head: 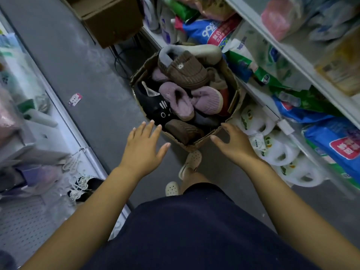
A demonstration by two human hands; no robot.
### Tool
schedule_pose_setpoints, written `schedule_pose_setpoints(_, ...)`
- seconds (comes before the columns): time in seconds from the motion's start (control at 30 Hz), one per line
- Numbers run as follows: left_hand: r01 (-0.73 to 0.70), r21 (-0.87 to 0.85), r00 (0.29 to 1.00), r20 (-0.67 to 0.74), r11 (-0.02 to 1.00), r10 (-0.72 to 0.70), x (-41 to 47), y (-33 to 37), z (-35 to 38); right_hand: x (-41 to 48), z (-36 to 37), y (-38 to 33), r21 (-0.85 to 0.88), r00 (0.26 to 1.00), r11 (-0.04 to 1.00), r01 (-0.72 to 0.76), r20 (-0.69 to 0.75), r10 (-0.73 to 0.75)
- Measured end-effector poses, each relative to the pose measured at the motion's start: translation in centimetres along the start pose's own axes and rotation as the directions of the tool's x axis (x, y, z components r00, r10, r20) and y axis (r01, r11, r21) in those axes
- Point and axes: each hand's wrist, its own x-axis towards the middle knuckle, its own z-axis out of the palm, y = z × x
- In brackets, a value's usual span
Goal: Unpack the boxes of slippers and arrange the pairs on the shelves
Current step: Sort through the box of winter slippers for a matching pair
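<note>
Cardboard box (196,144) of slippers (183,98) sits just beyond both hands. The left hand (144,145) is spread wide and the right hand (235,145) splayed by the near rim, both holding nothing.

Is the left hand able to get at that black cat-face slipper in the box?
Probably yes: the left hand hovers open by the open-topped box, and the black slipper lies exposed at that side.

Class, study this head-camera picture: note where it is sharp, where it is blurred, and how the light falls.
Head view, centre: the cardboard box, left hand and right hand are fairly sharp; head view, edges: goods on the left shelf and right shelf smear into blur; head view overall: dim, even light, no glare.
</note>
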Motion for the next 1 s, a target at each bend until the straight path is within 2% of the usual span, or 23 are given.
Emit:
schedule_pose_setpoints(0.1,-0.047,0.001,0.996,0.081,0.999,0.046,4.2,1.1,0.0,5.9,-0.6,0.4,0.036,0.996,0.995,-0.092,0.004,0.092)
schedule_pose_setpoints(0.23,-0.095,0.009,0.974,0.209,0.995,0.091,10.4,1.7,1.3,13.3,-0.8,1.1,0.184,0.969,0.951,-0.248,0.041,0.245)
schedule_pose_setpoints(0.33,-0.019,-0.037,0.974,0.224,0.999,0.027,14.3,1.8,2.4,17.9,-0.1,1.3,0.271,0.934,0.894,-0.357,0.090,0.346)
schedule_pose_setpoints(0.47,0.199,-0.178,0.929,0.347,0.964,-0.128,19.3,1.3,3.9,22.3,1.6,2.6,0.350,0.888,0.817,-0.459,0.152,0.434)
schedule_pose_setpoints(0.6,0.350,-0.396,0.923,0.299,0.849,-0.241,23.9,-0.8,4.9,22.9,1.0,3.5,0.284,0.918,0.873,-0.397,0.117,0.380)
schedule_pose_setpoints(0.77,0.384,-0.391,0.911,0.310,0.836,-0.274,29.3,-2.3,5.5,20.9,-1.7,4.5,0.363,0.932,0.859,-0.362,0.114,0.344)
schedule_pose_setpoints(0.87,0.422,-0.356,0.890,0.339,0.833,-0.306,31.0,-2.5,6.1,18.4,-3.2,5.1,0.468,0.908,0.780,-0.416,0.169,0.383)
schedule_pose_setpoints(1.0,0.346,-0.305,0.918,0.305,0.887,-0.254,31.5,-2.4,6.3,14.7,-2.7,5.9,0.593,0.837,0.604,-0.533,0.269,0.476)
